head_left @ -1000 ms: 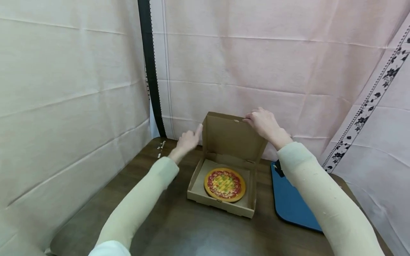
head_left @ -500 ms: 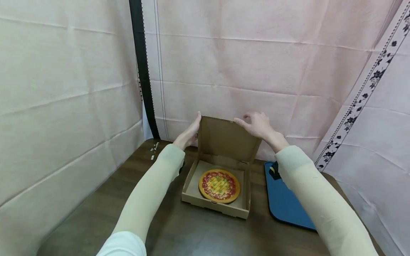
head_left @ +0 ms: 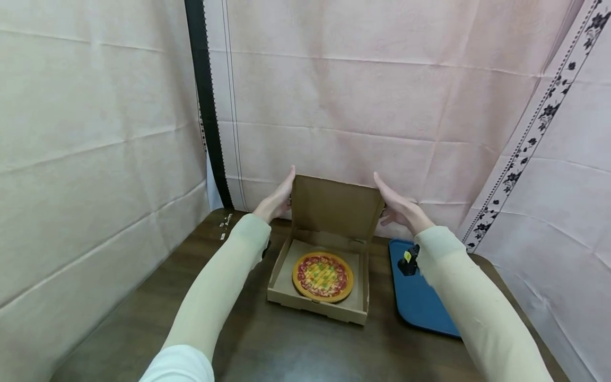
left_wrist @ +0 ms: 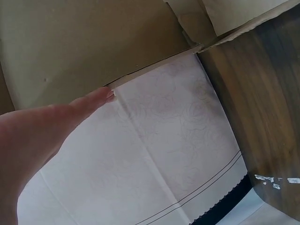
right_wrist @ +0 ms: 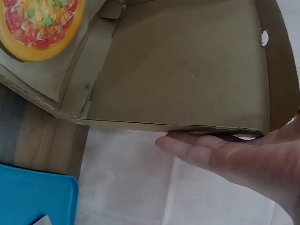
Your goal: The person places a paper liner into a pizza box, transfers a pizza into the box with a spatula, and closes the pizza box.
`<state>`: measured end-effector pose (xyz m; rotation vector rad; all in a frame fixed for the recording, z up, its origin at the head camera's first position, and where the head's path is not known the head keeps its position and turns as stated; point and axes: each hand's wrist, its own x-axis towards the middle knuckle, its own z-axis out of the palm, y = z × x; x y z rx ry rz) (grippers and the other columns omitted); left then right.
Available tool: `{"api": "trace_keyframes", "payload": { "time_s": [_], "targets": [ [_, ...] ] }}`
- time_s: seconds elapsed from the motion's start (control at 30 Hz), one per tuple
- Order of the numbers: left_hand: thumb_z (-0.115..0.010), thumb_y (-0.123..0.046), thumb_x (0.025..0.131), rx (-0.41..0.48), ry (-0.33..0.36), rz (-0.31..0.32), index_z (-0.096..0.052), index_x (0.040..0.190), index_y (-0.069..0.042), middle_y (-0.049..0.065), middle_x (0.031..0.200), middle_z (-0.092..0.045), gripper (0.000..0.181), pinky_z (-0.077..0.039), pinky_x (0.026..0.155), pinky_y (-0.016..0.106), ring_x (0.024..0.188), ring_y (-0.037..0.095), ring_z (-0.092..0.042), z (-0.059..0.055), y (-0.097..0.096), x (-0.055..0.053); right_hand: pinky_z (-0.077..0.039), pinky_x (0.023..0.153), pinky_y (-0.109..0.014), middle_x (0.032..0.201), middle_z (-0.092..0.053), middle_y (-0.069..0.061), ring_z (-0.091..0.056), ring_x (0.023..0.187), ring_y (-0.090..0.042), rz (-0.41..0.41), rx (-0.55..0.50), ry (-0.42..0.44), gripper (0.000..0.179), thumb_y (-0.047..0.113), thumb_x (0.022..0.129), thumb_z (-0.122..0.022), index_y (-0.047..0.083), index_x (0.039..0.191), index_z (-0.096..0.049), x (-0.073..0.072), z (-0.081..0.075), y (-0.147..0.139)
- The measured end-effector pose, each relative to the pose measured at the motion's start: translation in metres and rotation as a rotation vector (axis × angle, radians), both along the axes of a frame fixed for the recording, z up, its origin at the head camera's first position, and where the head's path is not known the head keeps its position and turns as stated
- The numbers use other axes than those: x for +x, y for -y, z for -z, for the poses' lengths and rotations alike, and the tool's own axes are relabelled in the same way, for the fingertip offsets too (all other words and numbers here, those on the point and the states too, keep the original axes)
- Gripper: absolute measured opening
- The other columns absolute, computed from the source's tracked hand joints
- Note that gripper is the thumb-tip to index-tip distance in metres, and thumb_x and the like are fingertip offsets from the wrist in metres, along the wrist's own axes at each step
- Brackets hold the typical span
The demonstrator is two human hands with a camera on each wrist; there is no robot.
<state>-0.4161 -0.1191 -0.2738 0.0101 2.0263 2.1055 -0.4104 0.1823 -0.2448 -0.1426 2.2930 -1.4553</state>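
A toy pizza (head_left: 322,277) with a yellow crust lies on paper inside a brown cardboard pizza box (head_left: 316,312). The box's lid (head_left: 335,207) stands raised at the back, its inside facing me. My left hand (head_left: 276,202) is at the lid's left side edge, thumb pointing up. On the opposite side my right hand (head_left: 400,208) lies along the right edge, thumb up too. The right wrist view shows straight fingers (right_wrist: 187,151) running along the lid's side flap. In the left wrist view a fingertip meets the lid's edge.
A blue tray (head_left: 422,305) lies right of the box, partly under my right forearm. The dark wooden table (head_left: 305,350) has small white marks at its far left corner. Pale cloth curtains (head_left: 363,106) hang behind and on both sides.
My right hand has left the lid's top edge and come down to its right side. The left hand, earlier pointing beside the lid, now touches its left side. The view has shifted slightly.
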Motion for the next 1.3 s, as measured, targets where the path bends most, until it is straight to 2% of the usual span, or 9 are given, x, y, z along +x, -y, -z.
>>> {"api": "trace_keyframes", "payload": {
  "time_s": [0.07,0.13,0.2,0.47,0.57,0.67,0.77,0.9,1.3],
  "targets": [
    [-0.023,-0.078,0.088,0.031,0.010,0.005,-0.012,0.155,-0.024,0.012,0.153,-0.024,0.087,-0.015,0.121,0.049,0.142,0.034,-0.026,-0.001,0.001,0.000,-0.019,0.114,-0.065,0.159,0.021,-0.022,-0.002,0.142,-0.057,-0.007,-0.023,0.010,0.097,0.082,0.085,-0.019,0.025,0.152,0.021,-0.001,0.000,0.003],
    [-0.023,-0.079,0.087,0.048,0.022,0.028,0.009,0.155,-0.032,0.002,0.164,0.008,0.089,-0.010,0.122,0.050,0.151,0.031,-0.006,-0.002,0.003,0.000,-0.019,0.114,-0.064,0.159,0.013,-0.026,-0.005,0.143,-0.057,-0.014,-0.030,0.011,0.094,0.077,0.089,-0.021,0.019,0.154,0.015,-0.001,-0.001,0.005],
    [-0.023,-0.079,0.088,0.046,0.023,0.029,-0.003,0.156,-0.027,0.007,0.160,-0.015,0.089,-0.020,0.120,0.047,0.143,0.029,-0.027,-0.002,0.004,-0.001,-0.018,0.115,-0.062,0.159,0.004,-0.029,-0.009,0.143,-0.055,-0.030,-0.034,0.010,0.092,0.072,0.092,-0.022,0.014,0.155,0.010,0.000,-0.001,0.006],
    [-0.024,-0.073,0.092,0.013,0.007,0.062,0.003,0.156,-0.027,0.013,0.157,-0.018,0.084,-0.017,0.121,0.049,0.144,0.034,-0.024,-0.001,0.005,0.005,-0.028,0.114,-0.057,0.149,-0.027,-0.031,-0.037,0.134,-0.045,-0.086,-0.013,-0.057,0.081,0.063,0.098,-0.022,0.001,0.152,-0.019,0.009,0.002,0.002],
    [-0.028,-0.072,0.093,-0.026,0.001,0.064,0.001,0.157,-0.027,0.014,0.134,-0.039,0.084,-0.030,0.111,0.043,0.109,0.027,-0.049,0.000,0.006,0.008,-0.030,0.112,-0.056,0.142,-0.035,-0.031,-0.041,0.128,-0.044,-0.106,-0.018,-0.066,0.077,0.061,0.099,-0.021,0.000,0.146,-0.028,0.012,0.007,-0.001],
    [-0.033,-0.070,0.093,-0.052,-0.011,0.078,-0.004,0.157,-0.025,0.012,0.114,-0.045,0.083,-0.036,0.102,0.042,0.082,0.021,-0.043,0.002,0.007,0.011,-0.029,0.113,-0.057,0.144,-0.034,-0.031,-0.038,0.132,-0.046,-0.121,-0.026,-0.072,0.074,0.058,0.101,-0.020,0.000,0.147,-0.027,0.015,0.012,-0.005],
    [-0.035,-0.068,0.094,-0.091,-0.028,0.103,-0.009,0.157,-0.022,0.016,0.139,-0.044,0.082,-0.035,0.111,0.044,0.104,0.028,-0.054,0.004,0.009,0.013,-0.028,0.113,-0.059,0.144,-0.033,-0.032,-0.036,0.134,-0.049,-0.116,-0.045,-0.083,0.070,0.055,0.102,-0.021,0.004,0.150,-0.024,0.018,0.015,-0.009],
    [-0.034,-0.065,0.096,-0.132,-0.050,0.119,-0.013,0.156,-0.021,0.017,0.162,-0.013,0.078,-0.030,0.116,0.050,0.143,0.040,-0.031,0.006,0.009,0.014,-0.030,0.112,-0.060,0.143,-0.034,-0.031,-0.037,0.133,-0.050,-0.101,-0.072,-0.113,0.067,0.052,0.103,-0.023,0.009,0.154,-0.016,0.019,0.020,-0.013],
    [-0.044,-0.058,0.096,-0.054,-0.070,0.060,-0.026,0.153,-0.018,0.020,0.154,-0.030,0.072,-0.037,0.110,0.052,0.125,0.036,-0.051,0.011,0.000,0.012,-0.027,0.114,-0.059,0.146,-0.030,-0.034,-0.037,0.135,-0.049,-0.063,-0.120,-0.162,0.076,0.053,0.102,-0.028,0.004,0.155,-0.006,0.010,0.030,-0.022]
  ]
}}
